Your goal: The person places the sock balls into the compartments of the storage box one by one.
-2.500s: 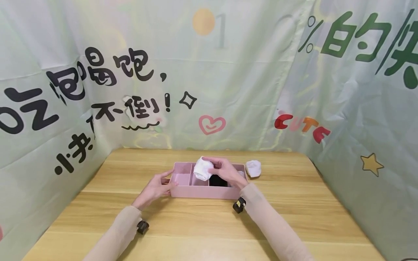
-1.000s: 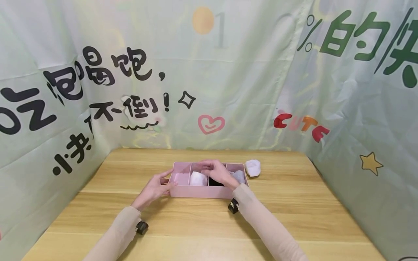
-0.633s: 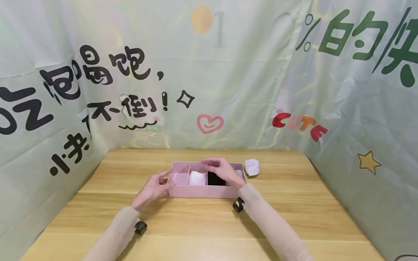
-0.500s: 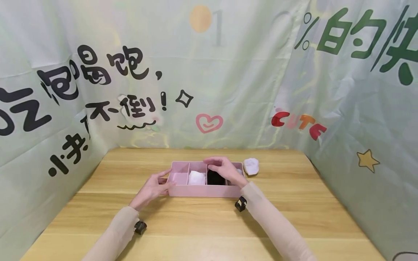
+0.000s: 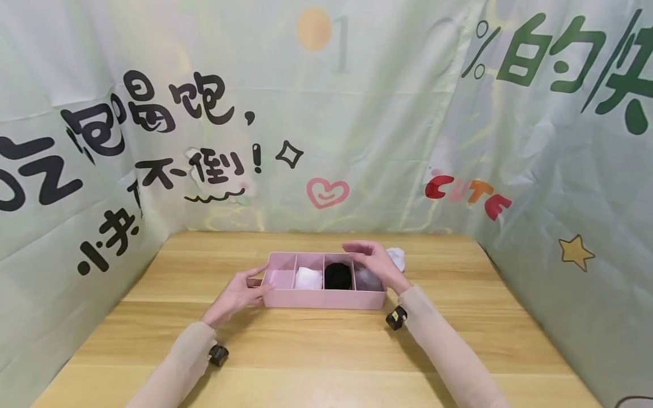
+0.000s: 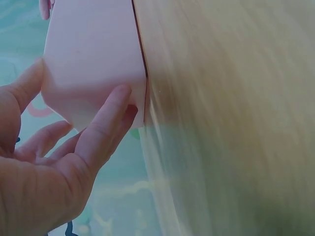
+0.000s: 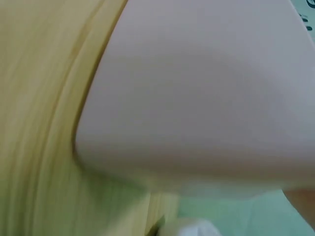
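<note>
A pink divided storage box (image 5: 325, 300) stands on the wooden table. My left hand (image 5: 236, 296) holds its left end; the left wrist view shows thumb and fingers spread around that end. From left to right, its compartments show a bare floor, a white rolled cloth bundle like socks (image 5: 309, 279), a black one (image 5: 338, 277) and a grey one (image 5: 366, 279). My right hand (image 5: 378, 264) is over the box's right end, fingers loosely bent and no object visible in them. Behind it, a white cloth bundle (image 5: 396, 258) lies on the table, partly hidden by the hand.
The wooden tabletop (image 5: 326, 351) stretches in front of the box. Printed fabric (image 5: 326, 141) hangs behind the table and along both sides. A small black device (image 5: 396, 317) is strapped at the right wrist, another device (image 5: 219, 355) at the left.
My right hand lowered a white bundle into the second compartment and let go. It then moved right, past the black bundle to the right end. The left hand stayed on the box.
</note>
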Demonstrator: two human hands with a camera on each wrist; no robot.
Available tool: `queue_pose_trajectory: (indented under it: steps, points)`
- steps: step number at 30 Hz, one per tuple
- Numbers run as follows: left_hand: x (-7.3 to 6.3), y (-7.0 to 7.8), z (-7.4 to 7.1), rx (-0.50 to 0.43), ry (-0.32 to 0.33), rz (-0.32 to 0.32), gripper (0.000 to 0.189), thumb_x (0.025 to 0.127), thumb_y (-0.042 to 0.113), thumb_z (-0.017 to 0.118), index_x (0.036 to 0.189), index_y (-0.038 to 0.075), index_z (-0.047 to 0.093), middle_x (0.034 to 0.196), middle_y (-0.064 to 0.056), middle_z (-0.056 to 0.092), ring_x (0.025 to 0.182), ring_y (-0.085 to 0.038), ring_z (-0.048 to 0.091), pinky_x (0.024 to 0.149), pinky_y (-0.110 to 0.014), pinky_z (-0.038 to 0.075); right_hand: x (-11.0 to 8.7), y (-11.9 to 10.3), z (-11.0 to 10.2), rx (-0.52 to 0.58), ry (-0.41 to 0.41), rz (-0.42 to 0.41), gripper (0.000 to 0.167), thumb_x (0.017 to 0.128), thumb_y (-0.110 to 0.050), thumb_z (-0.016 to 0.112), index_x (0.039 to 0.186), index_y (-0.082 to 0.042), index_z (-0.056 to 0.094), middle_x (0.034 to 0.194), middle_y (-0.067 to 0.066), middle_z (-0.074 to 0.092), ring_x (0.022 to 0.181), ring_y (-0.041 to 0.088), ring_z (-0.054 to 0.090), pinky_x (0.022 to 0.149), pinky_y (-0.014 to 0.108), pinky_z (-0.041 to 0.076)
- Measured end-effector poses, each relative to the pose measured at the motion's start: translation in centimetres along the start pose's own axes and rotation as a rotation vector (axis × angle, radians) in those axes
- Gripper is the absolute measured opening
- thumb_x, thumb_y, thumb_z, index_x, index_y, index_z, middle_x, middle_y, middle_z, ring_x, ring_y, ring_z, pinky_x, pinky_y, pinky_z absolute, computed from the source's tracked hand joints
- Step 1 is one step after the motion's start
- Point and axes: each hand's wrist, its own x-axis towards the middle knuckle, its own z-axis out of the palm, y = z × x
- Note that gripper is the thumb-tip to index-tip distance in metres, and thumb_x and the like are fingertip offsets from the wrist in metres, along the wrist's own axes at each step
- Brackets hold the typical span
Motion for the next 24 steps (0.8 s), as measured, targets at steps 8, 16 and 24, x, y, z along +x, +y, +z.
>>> queue_pose_trajectory:
  steps: [8,16,24]
  points:
    - [0.0,0.1,0.0,-0.01,-0.007,-0.006,0.075,0.09,0.021,0.073,0.153,0.01,0.034,0.132,-0.034,0.055,0.104,-0.03,0.067,0.081,-0.04,0.061,-0.6,1.0,-2.7,0.0,0.088,0.015,0.035,0.096,-0.009,0.062,0.129,0.001,0.062,0.132,0.025,0.06,0.125,0.04,0.054,0.094,0.019,0.051]
    - [-0.2,0.3,-0.3,0.005,-0.026,0.011,0.074,0.092,0.021,0.07,0.154,0.008,0.031,0.133,-0.036,0.053,0.106,-0.031,0.066,0.083,-0.04,0.061,-1.1,1.6,-5.5,-0.039,0.151,-0.003,0.039,0.094,-0.009,0.065,0.13,0.007,0.058,0.128,0.022,0.063,0.121,0.034,0.058,0.089,0.012,0.05]
    - [-0.2,0.4,-0.1,0.011,-0.022,0.009,0.075,0.092,0.021,0.071,0.154,0.009,0.031,0.132,-0.033,0.056,0.106,-0.031,0.066,0.083,-0.04,0.061,-1.8,2.3,-7.9,-0.071,0.206,0.001,0.038,0.093,-0.001,0.063,0.129,0.006,0.059,0.129,0.027,0.06,0.101,0.003,0.062,0.085,0.012,0.051]
